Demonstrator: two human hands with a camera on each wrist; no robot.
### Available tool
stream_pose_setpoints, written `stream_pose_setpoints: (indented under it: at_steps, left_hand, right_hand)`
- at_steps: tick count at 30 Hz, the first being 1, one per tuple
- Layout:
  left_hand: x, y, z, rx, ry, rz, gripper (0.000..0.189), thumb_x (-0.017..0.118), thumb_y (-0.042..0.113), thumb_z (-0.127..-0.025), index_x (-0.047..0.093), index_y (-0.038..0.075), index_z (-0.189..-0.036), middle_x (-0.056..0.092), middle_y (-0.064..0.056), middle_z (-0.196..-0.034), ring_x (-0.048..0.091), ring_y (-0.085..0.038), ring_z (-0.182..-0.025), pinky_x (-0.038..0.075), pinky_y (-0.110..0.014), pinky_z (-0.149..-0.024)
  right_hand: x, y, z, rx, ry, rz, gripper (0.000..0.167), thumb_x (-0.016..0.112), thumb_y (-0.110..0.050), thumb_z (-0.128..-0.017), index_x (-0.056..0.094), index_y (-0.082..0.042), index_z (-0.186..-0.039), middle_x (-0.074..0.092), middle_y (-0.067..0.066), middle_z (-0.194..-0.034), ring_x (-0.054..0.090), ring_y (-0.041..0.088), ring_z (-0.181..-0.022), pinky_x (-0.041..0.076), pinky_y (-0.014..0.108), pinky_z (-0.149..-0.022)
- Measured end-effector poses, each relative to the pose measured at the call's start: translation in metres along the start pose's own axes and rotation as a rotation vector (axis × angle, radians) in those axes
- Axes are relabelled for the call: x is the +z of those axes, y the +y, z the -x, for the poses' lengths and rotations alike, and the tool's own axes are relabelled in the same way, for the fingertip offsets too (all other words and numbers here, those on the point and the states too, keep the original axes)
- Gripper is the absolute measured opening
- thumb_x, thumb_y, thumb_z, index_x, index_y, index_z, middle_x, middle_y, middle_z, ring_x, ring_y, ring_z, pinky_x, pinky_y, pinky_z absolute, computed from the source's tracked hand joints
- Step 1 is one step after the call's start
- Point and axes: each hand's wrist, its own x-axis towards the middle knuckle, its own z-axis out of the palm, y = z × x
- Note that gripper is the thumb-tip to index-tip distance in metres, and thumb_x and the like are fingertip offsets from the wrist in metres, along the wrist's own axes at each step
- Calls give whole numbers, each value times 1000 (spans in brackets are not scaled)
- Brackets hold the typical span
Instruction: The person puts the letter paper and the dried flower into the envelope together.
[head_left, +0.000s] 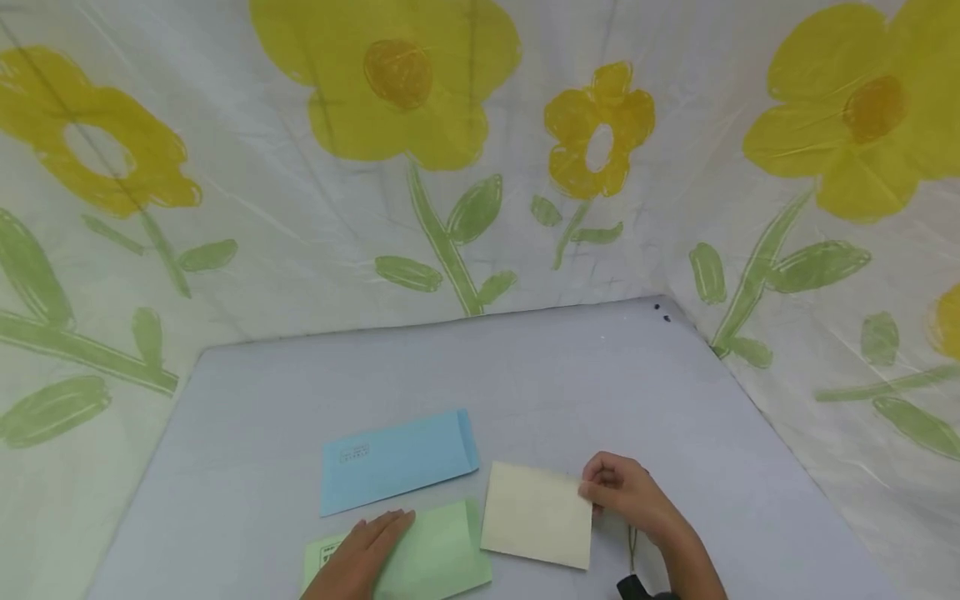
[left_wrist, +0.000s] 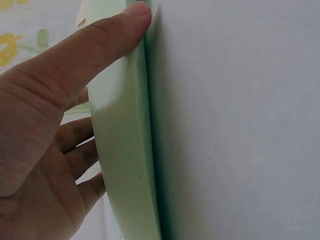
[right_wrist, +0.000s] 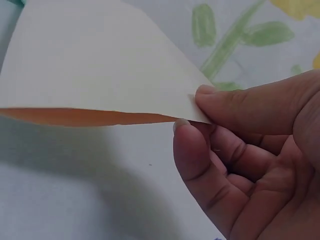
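Note:
My left hand lies over a pale green envelope, its fingers pointing toward the far edge. In the left wrist view the thumb crosses the near face of the green envelope, while the other fingertips are hidden behind it. A square cream envelope sits to the right. Its right edge is pinched by my right hand. The right wrist view shows the thumb on top of the cream envelope and a bent finger at its gaping, orange-tinted opening.
Beyond the green envelope lies a light blue envelope with small print at its left. A black object with a cord loop is at the right forearm. The grey-white table ends at a flower-patterned curtain.

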Motion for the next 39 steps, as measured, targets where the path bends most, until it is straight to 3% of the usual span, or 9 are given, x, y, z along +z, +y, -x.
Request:
stream_pose_setpoints:
  at_steps: [11, 17, 28, 39]
  left_hand:
    - [1, -1, 0, -2, -3, 3, 108, 65, 84, -69, 51, 8, -144, 59, -2, -137, 57, -23, -124, 46, -55, -104]
    - [0, 0, -1, 10, -7, 1, 108, 66, 84, -69, 52, 7, -144, 59, -3, -136, 58, -24, -123, 48, -56, -102]
    - [1, -1, -2, 41, 16, -5, 109, 68, 83, -67, 51, 8, -145, 59, -2, -138, 58, -22, -123, 49, -55, -101]
    - [2, -2, -2, 32, -11, 9, 109, 68, 83, -68, 51, 9, -146, 58, -2, -138, 56, -23, -125, 48, -55, -102]
  right_hand:
    - [18, 6, -1, -66, -117, -58, 14, 70, -7, -92, 62, 3, -98, 66, 11, -79, 62, 17, -65, 56, 30, -57]
    - [20, 7, -3, -82, -137, -66, 17, 69, -4, -91, 67, 4, -106, 67, 13, -84, 62, 15, -65, 57, 30, -57]
    - [23, 4, -8, -103, -156, 31, 11, 70, -5, -91, 71, 0, -100, 70, 7, -80, 62, 14, -61, 58, 31, -54]
    - [25, 3, -14, -110, -174, 1, 10, 69, -1, -91, 71, 2, -99, 70, 9, -80, 60, 13, -59, 54, 27, -52]
